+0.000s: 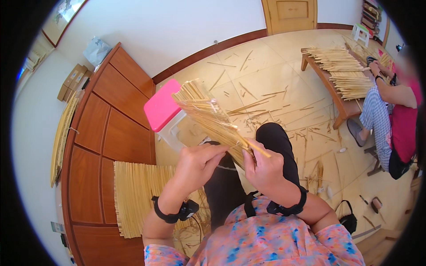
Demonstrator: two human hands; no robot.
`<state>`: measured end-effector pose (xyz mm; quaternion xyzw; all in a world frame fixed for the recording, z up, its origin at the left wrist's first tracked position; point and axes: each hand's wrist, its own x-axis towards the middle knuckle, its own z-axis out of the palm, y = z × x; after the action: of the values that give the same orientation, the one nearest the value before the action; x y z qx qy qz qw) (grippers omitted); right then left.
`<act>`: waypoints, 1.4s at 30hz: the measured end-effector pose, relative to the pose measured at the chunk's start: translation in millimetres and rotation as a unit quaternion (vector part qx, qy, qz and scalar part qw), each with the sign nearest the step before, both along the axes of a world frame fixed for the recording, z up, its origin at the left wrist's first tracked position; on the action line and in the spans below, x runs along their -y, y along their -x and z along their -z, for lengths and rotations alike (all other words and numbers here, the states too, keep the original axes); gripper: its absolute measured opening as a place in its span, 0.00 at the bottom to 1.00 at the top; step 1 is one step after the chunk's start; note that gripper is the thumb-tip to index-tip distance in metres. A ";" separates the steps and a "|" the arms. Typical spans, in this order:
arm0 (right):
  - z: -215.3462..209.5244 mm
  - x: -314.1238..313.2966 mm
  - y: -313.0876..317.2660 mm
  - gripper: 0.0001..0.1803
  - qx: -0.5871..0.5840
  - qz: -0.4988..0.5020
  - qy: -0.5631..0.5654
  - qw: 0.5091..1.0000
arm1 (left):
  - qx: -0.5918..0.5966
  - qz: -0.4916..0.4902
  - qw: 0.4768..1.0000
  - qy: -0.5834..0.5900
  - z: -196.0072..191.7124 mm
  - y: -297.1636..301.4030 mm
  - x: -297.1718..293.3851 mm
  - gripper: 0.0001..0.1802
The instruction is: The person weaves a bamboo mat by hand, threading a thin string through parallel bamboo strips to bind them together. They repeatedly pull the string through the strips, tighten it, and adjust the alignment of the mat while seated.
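A bundle of straw-coloured stalks [208,122], bound side by side like a woven mat, slants up from my lap to a pink-topped stool. My right hand [266,167] is closed around its near end, with one thicker stalk [258,148] lying across by the thumb. At the bundle's left edge, my left hand [202,163] pinches what looks like a thin pale string [227,168], whose loop hangs below the fingers. The fingertips partly hide where the string meets the stalks.
The stool [162,105] stands before a wooden cabinet [106,128]. A finished-looking stalk mat [142,195] leans at lower left. Loose stalks [253,107] litter the tiled floor. At right, another person [401,106] sits by a bench [339,104] piled with stalks.
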<state>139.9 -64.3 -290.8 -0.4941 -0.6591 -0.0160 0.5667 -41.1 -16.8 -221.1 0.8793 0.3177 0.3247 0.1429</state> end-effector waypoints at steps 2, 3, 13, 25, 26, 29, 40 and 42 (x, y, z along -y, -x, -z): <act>-8.1 4.1 0.9 0.20 0.011 -0.007 -0.007 1.000 | -0.021 -0.023 0.999 -0.010 -8.4 4.3 7.3 0.10; -10.8 5.6 0.6 0.20 0.017 -0.007 -0.011 1.000 | -0.029 -0.020 0.999 -0.016 -9.6 4.8 8.0 0.11; -19.3 30.0 -8.7 0.18 -0.013 0.049 0.012 0.999 | -0.058 0.061 0.996 0.011 -16.5 -11.4 8.2 0.18; -0.3 8.9 -41.6 0.17 -0.001 0.104 0.042 0.994 | 0.013 0.088 0.992 0.089 19.4 -58.5 -33.3 0.13; 5.4 1.4 -36.9 0.17 -0.032 0.099 0.062 0.993 | 0.015 0.076 0.991 0.106 24.4 -54.2 -39.1 0.12; 16.3 -17.7 -27.1 0.17 -0.059 0.063 0.072 0.994 | 0.020 0.054 0.988 0.143 40.8 -37.5 -54.9 0.12; 37.9 -23.7 5.9 0.26 -0.137 -0.083 0.056 0.986 | -0.024 -0.014 0.997 0.070 50.5 18.5 -61.9 0.13; 38.8 -25.8 7.8 0.28 -0.141 -0.094 0.048 0.984 | -0.029 -0.025 0.997 0.074 50.7 26.8 -59.6 0.13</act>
<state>132.1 -38.5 -329.6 -0.4540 -0.6164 0.1386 0.6283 -67.8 42.8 -271.8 0.8670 0.3671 0.2781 0.1899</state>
